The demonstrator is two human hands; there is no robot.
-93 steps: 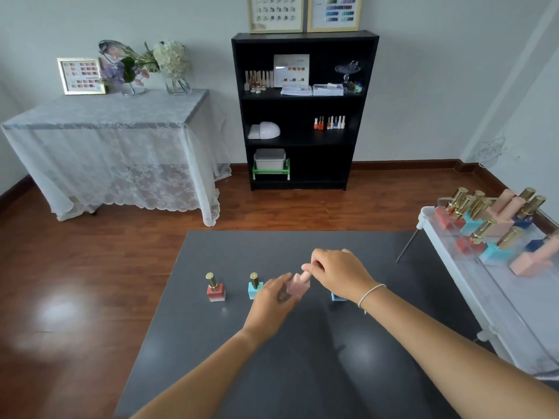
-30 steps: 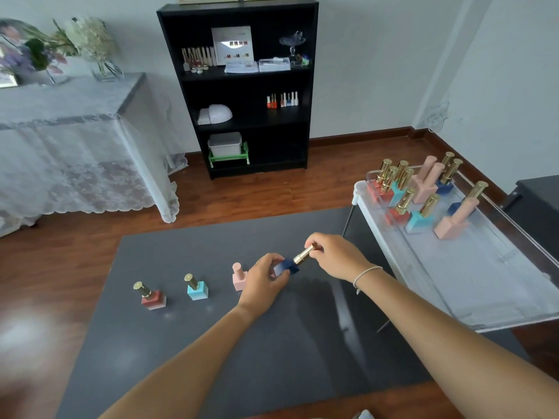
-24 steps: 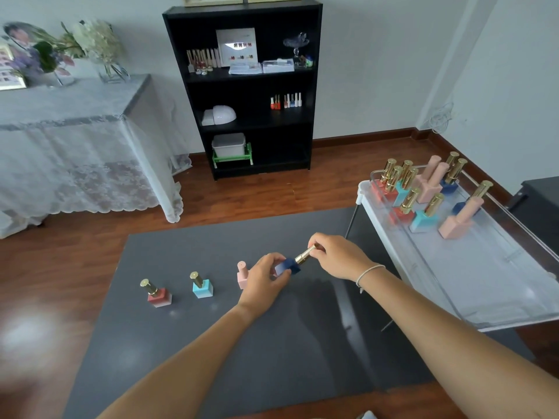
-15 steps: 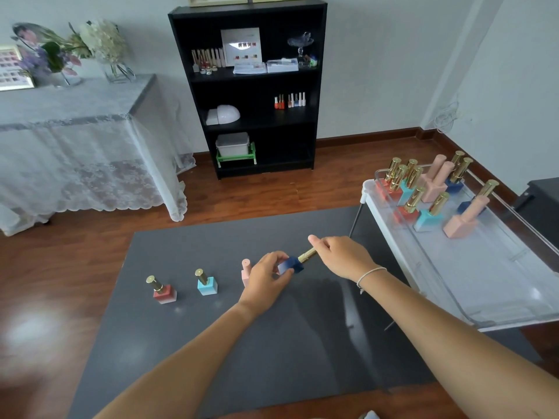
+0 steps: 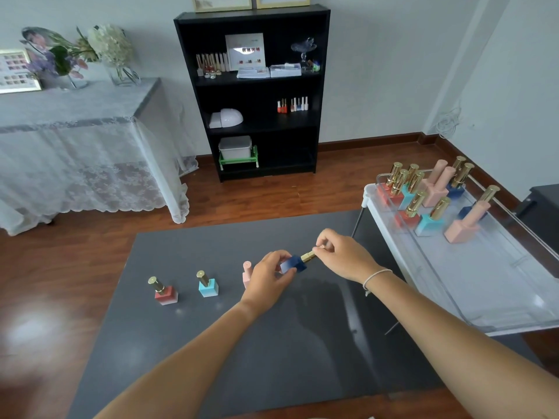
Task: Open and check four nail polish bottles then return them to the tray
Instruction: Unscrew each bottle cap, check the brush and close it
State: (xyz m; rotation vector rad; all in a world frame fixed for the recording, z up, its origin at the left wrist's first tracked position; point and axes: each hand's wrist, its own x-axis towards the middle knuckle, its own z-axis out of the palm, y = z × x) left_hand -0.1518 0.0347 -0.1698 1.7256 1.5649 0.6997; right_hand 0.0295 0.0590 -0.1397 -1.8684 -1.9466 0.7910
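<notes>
both forearms reach in from the bottom of the frame and meet just above the centre. the left hand [image 5: 267, 275] is raised over the table [image 5: 242, 358], its fingers curled round the square body of the dark blue bottle [image 5: 292, 264], thumb on the near face. the bottle is tilted, with its gold cap [image 5: 309, 256] pointing up and to the right. the right hand [image 5: 341, 255] comes in from the right with a thin bracelet [image 5: 376, 275] on the wrist, its fingers pinching the far end of the gold cap. whether the cap is seated or loosened cannot be told.

left of the hands three more bottles stand upright in a row on the table: a red bottle [image 5: 165, 293] farthest left, a light blue bottle [image 5: 208, 286] beside it, well apart, and a pink bottle [image 5: 247, 272] half hidden behind the left hand's knuckles.

at the right of the frame the clear tray [image 5: 484, 285] sits higher than the table, its near-left rim close to the right wrist. a cluster of bottles [image 5: 429, 195] fills its far end; the nearer stretch of the tray is bare. the table's lower half, below the hands, is open dark surface, and its far edge runs across the frame not far above the hands. wooden floor [image 5: 60, 282] lies to the left of the table's edge.
</notes>
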